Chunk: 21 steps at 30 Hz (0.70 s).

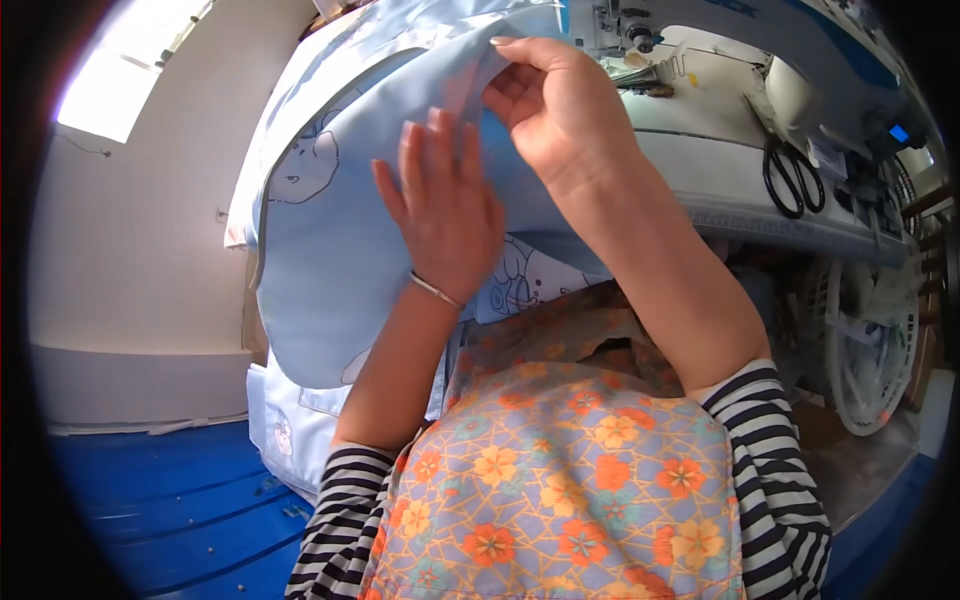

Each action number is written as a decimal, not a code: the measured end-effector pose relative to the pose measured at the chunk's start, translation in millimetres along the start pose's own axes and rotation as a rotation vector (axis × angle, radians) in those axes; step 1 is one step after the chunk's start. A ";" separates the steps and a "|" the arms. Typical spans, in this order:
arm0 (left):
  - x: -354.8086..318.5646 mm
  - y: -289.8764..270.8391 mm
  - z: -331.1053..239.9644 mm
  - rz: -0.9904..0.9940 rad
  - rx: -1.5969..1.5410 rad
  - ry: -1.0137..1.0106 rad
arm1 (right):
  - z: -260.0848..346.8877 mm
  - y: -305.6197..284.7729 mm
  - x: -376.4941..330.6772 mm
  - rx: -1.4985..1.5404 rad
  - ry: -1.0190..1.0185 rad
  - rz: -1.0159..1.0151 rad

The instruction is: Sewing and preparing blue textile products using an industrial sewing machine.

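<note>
— Blue floor is showing at the lower left, a pale wall is rising behind it, and the sewing table is running along the upper right. What is sitting on that table?

— A sewing machine is standing at its far edge, and black scissors are lying near its front edge, well apart from both hands. I am seeing no bin or box with anything in it — only a white fan guard under the table's right end.

— Where is the fabric lying?

— The light blue printed fabric is draping off the table's left end and hanging down toward the person's lap, over the floral apron.

— And the hands?

— The left hand is lying open, fingers spread flat, pressing on the fabric. The right hand is pinching a folded edge of the same fabric between thumb and fingertips — just beside the left hand, above it.
</note>
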State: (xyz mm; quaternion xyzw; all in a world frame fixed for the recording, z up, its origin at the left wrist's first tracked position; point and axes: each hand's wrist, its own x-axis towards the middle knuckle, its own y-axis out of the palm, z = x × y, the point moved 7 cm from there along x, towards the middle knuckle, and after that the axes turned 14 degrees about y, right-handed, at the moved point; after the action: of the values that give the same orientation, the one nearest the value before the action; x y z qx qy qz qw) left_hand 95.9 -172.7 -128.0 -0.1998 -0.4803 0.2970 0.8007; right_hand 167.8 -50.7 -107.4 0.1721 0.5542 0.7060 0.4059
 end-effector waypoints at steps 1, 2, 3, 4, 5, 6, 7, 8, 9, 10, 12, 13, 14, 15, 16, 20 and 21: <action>-0.1 8.5 9.2 0.008 -0.070 -0.095 | -2.2 -1.0 2.1 0.005 0.012 -0.015; -2.2 21.3 22.3 0.040 -0.142 -0.228 | -3.8 -2.8 3.1 0.001 0.013 -0.024; 0.6 27.3 22.9 0.006 -0.138 -0.153 | -8.0 -8.0 5.0 -0.007 0.044 -0.066; 2.9 36.1 29.6 -0.005 -0.136 -0.115 | -7.5 -8.5 4.3 -0.067 0.037 -0.004; 3.7 42.2 34.6 -0.014 -0.136 -0.076 | -6.7 -11.6 2.5 -0.126 0.028 0.056; 4.4 47.6 41.9 0.004 -0.131 -0.047 | -4.5 -10.0 0.0 -0.186 0.002 0.200; 6.1 49.8 49.4 0.025 -0.126 -0.017 | 0.3 -16.0 -0.5 -0.378 -0.008 0.251; 7.1 50.0 54.4 0.069 -0.124 0.010 | 15.7 -31.8 -7.0 -0.803 -0.179 0.142; 7.9 46.2 57.8 0.106 -0.147 0.049 | 30.7 -43.0 -17.0 -1.235 -0.371 0.079; 7.3 38.4 59.8 0.165 -0.169 0.080 | 30.6 -54.2 -22.4 -1.589 -0.537 -0.013; 4.6 21.3 54.6 0.307 -0.345 0.117 | 11.2 -79.2 -34.0 -1.957 -0.738 -0.006; 4.5 11.8 48.9 0.380 -0.497 0.124 | -1.1 -93.7 -32.1 -2.158 -0.741 -0.037; 9.1 4.7 42.9 0.425 -0.662 0.130 | -8.9 -104.7 -23.0 -2.118 -0.643 0.007; 16.1 2.7 40.0 0.503 -0.754 0.081 | -23.4 -113.5 -7.1 -2.124 -0.456 0.037; 25.9 -1.3 36.3 0.548 -0.857 0.028 | -36.0 -111.7 7.0 -2.074 -0.360 0.109; 104.5 -15.5 52.2 0.255 -1.487 -0.400 | -36.6 -19.0 34.7 -1.372 -0.992 0.478; 124.0 -12.7 52.1 0.187 -1.802 -0.510 | -44.1 4.8 45.1 -1.438 -0.996 0.508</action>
State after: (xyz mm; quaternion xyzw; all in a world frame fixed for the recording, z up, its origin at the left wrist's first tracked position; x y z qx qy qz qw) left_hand 98.2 -97.6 -15.8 -0.7108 -0.6720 -0.0889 0.1878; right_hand 107.9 -44.9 -126.7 0.2795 -0.3137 0.7937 0.4400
